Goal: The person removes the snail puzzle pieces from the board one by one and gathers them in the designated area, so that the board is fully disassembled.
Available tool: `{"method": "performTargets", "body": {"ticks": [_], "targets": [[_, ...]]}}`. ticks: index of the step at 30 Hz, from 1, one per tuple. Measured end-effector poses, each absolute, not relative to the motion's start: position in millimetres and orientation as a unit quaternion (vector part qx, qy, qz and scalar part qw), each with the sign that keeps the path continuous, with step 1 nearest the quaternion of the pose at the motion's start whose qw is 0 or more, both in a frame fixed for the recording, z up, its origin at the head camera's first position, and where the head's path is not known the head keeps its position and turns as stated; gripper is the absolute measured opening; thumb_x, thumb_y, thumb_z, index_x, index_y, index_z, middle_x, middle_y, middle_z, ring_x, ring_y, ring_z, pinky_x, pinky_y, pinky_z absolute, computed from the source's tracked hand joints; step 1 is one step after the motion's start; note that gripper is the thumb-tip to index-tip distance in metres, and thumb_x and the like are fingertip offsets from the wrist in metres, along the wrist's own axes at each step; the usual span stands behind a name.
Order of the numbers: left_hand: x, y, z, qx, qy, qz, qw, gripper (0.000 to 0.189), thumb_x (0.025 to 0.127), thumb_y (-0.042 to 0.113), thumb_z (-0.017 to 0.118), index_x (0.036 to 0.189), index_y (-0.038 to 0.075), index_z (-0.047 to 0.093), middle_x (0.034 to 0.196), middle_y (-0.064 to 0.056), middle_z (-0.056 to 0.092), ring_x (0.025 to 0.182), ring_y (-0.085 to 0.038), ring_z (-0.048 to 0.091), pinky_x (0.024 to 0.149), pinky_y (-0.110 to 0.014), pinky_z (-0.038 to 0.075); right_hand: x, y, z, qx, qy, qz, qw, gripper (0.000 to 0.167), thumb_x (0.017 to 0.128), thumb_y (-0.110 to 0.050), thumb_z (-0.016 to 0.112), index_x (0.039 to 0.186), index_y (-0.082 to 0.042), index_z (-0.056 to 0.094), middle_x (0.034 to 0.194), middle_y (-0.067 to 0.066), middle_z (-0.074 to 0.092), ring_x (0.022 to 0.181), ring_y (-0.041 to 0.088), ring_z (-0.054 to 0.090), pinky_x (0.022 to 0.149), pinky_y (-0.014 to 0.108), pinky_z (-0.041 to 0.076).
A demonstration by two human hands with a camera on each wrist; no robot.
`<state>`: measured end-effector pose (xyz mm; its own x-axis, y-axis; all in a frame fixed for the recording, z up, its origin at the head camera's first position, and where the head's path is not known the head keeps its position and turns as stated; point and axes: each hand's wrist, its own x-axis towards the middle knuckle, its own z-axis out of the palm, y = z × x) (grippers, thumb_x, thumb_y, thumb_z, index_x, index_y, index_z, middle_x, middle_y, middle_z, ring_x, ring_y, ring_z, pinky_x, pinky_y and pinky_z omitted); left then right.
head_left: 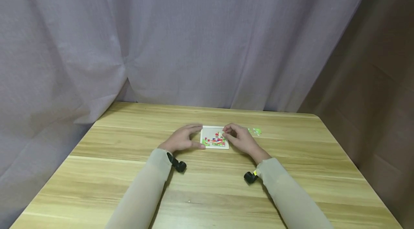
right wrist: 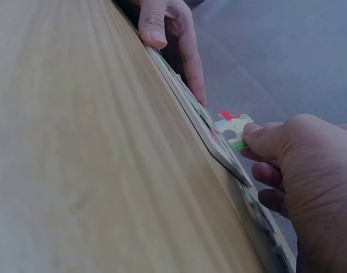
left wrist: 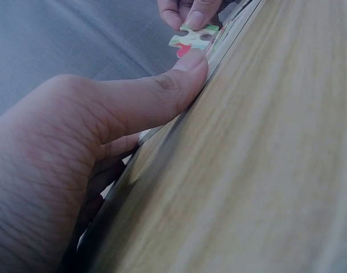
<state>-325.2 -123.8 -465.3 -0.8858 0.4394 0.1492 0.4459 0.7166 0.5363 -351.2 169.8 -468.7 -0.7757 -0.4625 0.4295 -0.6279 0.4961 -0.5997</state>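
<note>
A person works at a jigsaw puzzle in a shallow white-edged tray (head_left: pixel 213 127) on a wood-grain table (head_left: pixel 207 193). The left hand (head_left: pixel 182 140) brackets the tray's left side, thumb at the near corner and fingers reaching to the far one, spread wide with a broad gap between. The right hand (head_left: pixel 240 140), at the tray's right side, pinches one puzzle piece (right wrist: pixel 237 124) between thumb and curled fingers; the piece, pale with red and green patches, tilts up above the tray's right part, and whether its lower edge touches cannot be told. Fitted pieces (head_left: pixel 216 142) in red, green and white fill the tray's near part, their printing too small to read. Loose green pieces (head_left: pixel 257 131) lie right of the tray, beyond the right hand. A grey curtain (head_left: pixel 194 42) hangs behind the tray.
</note>
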Motion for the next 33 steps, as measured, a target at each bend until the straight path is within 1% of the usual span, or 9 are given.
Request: {"method": "performTargets", "body": {"ticks": [5, 14, 24, 29, 33], "targets": [[-325.5, -124.1, -465.9, -0.24, -0.925, -0.294, 0.006, 0.097, 0.076, 0.066, 0.076, 0.152, 0.016, 0.045, 0.159, -0.002, 0.039, 0.146, -0.025, 0.033, 0.12, -0.051, 0.025, -351.9, 171.0, -469.7, 0.319, -0.854, 0.394, 0.117, 0.011, 0.096, -0.02, 0.071, 0.105, -0.015, 0.068, 0.09, -0.008, 0.07, 0.082, 0.011, 0.064, 0.073, 0.031, 0.055], [-325.2, -124.1, -466.0, -0.234, -0.927, -0.292, 0.002, 0.097, 0.076, 0.068, 0.075, 0.153, 0.019, 0.044, 0.16, 0.001, 0.038, 0.147, -0.021, 0.032, 0.12, -0.048, 0.025, -352.0, 171.1, -469.8, 0.31, -0.854, 0.402, 0.112, 0.01, 0.095, -0.019, 0.072, 0.104, -0.016, 0.069, 0.089, -0.007, 0.07, 0.082, 0.011, 0.064, 0.075, 0.033, 0.055], [-326.0, -124.2, -467.6, -0.241, -0.924, -0.296, 0.008, 0.097, 0.076, 0.067, 0.076, 0.153, 0.017, 0.045, 0.159, 0.0, 0.039, 0.146, -0.023, 0.033, 0.12, -0.049, 0.025, -349.9, 171.3, -469.0, 0.315, -0.849, 0.409, 0.117, 0.009, 0.095, -0.019, 0.072, 0.103, -0.017, 0.069, 0.088, -0.008, 0.069, 0.081, 0.011, 0.064, 0.073, 0.032, 0.056], [-325.1, -124.3, -467.1, -0.245, -0.924, -0.292, 0.01, 0.097, 0.076, 0.066, 0.076, 0.153, 0.016, 0.045, 0.159, 0.0, 0.039, 0.146, -0.024, 0.034, 0.12, -0.05, 0.025, -351.5, 178.1, -469.9, 0.317, -0.847, 0.409, 0.123, 0.011, 0.095, -0.019, 0.073, 0.104, -0.015, 0.069, 0.088, -0.008, 0.07, 0.083, 0.011, 0.065, 0.075, 0.03, 0.056], [-324.3, -124.2, -466.1, -0.245, -0.926, -0.287, 0.009, 0.096, 0.077, 0.066, 0.076, 0.153, 0.017, 0.044, 0.159, 0.0, 0.039, 0.146, -0.023, 0.033, 0.12, -0.049, 0.024, -354.7, 190.3, -469.2, 0.304, -0.849, 0.413, 0.125, 0.013, 0.095, -0.02, 0.072, 0.106, -0.013, 0.069, 0.089, -0.007, 0.07, 0.081, 0.012, 0.066, 0.072, 0.029, 0.056]]}}
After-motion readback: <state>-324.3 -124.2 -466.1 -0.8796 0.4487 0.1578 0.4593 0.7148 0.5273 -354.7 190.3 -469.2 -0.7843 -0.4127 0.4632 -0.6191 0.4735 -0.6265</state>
